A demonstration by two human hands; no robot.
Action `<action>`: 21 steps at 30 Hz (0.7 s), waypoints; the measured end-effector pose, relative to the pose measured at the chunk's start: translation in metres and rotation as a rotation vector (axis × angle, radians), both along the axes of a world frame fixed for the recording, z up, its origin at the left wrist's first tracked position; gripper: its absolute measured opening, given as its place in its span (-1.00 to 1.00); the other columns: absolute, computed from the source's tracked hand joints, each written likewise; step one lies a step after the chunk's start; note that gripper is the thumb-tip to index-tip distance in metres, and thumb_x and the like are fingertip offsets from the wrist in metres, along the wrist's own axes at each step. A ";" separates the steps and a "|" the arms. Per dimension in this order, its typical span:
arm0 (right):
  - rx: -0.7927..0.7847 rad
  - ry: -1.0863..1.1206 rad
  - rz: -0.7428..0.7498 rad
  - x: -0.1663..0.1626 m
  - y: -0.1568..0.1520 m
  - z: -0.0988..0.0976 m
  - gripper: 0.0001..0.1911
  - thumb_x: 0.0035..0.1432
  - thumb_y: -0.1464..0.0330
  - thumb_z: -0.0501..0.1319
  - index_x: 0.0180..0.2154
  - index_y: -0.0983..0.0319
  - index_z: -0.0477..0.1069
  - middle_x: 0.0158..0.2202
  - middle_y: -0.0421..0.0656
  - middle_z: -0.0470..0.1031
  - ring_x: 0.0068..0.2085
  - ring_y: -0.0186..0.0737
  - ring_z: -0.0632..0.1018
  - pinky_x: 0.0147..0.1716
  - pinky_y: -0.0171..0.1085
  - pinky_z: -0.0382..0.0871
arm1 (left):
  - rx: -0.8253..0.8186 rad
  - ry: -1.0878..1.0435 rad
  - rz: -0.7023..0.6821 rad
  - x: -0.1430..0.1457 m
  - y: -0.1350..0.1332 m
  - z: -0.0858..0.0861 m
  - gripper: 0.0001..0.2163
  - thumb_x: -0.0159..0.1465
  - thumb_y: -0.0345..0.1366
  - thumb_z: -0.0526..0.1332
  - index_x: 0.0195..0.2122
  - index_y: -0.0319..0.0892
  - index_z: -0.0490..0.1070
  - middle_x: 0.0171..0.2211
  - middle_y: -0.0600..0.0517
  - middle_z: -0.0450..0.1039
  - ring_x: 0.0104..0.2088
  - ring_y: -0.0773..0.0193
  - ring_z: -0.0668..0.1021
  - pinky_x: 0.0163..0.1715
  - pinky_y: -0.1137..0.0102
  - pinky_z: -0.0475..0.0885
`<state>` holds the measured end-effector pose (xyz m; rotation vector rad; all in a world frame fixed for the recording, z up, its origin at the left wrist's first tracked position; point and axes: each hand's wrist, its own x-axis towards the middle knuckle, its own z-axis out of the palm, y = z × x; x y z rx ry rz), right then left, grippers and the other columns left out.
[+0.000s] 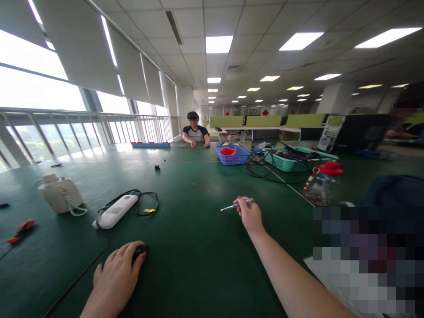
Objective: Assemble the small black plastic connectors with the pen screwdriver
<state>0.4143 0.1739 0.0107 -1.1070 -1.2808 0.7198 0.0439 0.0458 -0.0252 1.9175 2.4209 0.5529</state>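
My right hand [250, 214] is closed around a small screwdriver [229, 207], its thin metal shaft pointing left above the green table [192, 229]. Low on the left, my left hand [117, 274] curls over a small black object [141, 251], mostly hidden under the fingers, so its kind cannot be made out. Beyond that hand lies a white power strip [117, 212] with a black cord looped beside it. An orange-and-black screwdriver [23, 229] rests at the far left edge.
A beige bottle with a strap [61, 194] stands at left. Farther back are a blue basket [233, 157], a green basket [288, 162] with tangled black cables, and a red-lidded jar [323, 183]. Another person [196, 132] sits at the table's far end. Paper [326, 265] lies at right.
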 end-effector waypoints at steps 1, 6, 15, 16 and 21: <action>-0.005 0.004 0.004 0.000 0.000 0.000 -0.52 0.13 -0.07 0.16 -0.50 0.19 0.45 -0.58 -0.20 0.38 -0.55 -0.26 0.36 -0.55 -0.28 0.24 | -0.014 -0.013 0.036 0.003 0.002 0.002 -0.63 0.33 -0.08 -0.05 -0.01 0.01 0.47 0.07 -0.09 0.49 0.14 -0.15 0.43 0.06 -0.29 0.23; -0.028 0.012 0.025 0.000 -0.001 0.002 -0.54 0.16 -0.05 0.15 -0.48 0.19 0.45 -0.55 -0.20 0.37 -0.52 -0.25 0.35 -0.54 -0.28 0.22 | 0.178 -0.117 -0.035 -0.004 0.003 0.006 -0.61 0.28 -0.10 0.00 -0.01 -0.11 0.46 -0.01 -0.15 0.53 0.09 -0.09 0.48 0.12 -0.12 0.30; -0.005 -0.007 0.032 -0.001 -0.002 0.004 -0.51 0.15 -0.08 0.15 -0.50 0.19 0.43 -0.57 -0.20 0.37 -0.53 -0.26 0.36 -0.54 -0.27 0.25 | 0.305 -0.744 -0.014 -0.039 -0.008 0.024 -0.43 0.07 0.07 0.26 0.08 -0.04 0.42 -0.16 -0.01 0.60 -0.17 0.06 0.64 -0.21 0.28 0.59; -0.006 -0.005 0.036 -0.002 -0.002 0.004 -0.51 0.15 -0.08 0.15 -0.50 0.19 0.43 -0.57 -0.20 0.37 -0.54 -0.26 0.36 -0.55 -0.27 0.24 | 0.302 -0.838 0.001 -0.039 -0.010 0.025 -0.41 0.02 0.07 0.31 0.07 -0.04 0.43 -0.14 0.00 0.60 -0.17 0.05 0.65 -0.24 0.31 0.60; -0.004 -0.011 0.028 -0.002 -0.002 0.004 -0.50 0.15 -0.09 0.14 -0.51 0.19 0.43 -0.57 -0.20 0.38 -0.54 -0.26 0.37 -0.56 -0.27 0.25 | 0.261 -1.070 0.078 -0.037 -0.016 0.027 -0.45 -0.02 0.04 0.37 0.00 -0.01 0.46 -0.09 0.02 0.59 -0.09 0.04 0.63 -0.25 0.37 0.62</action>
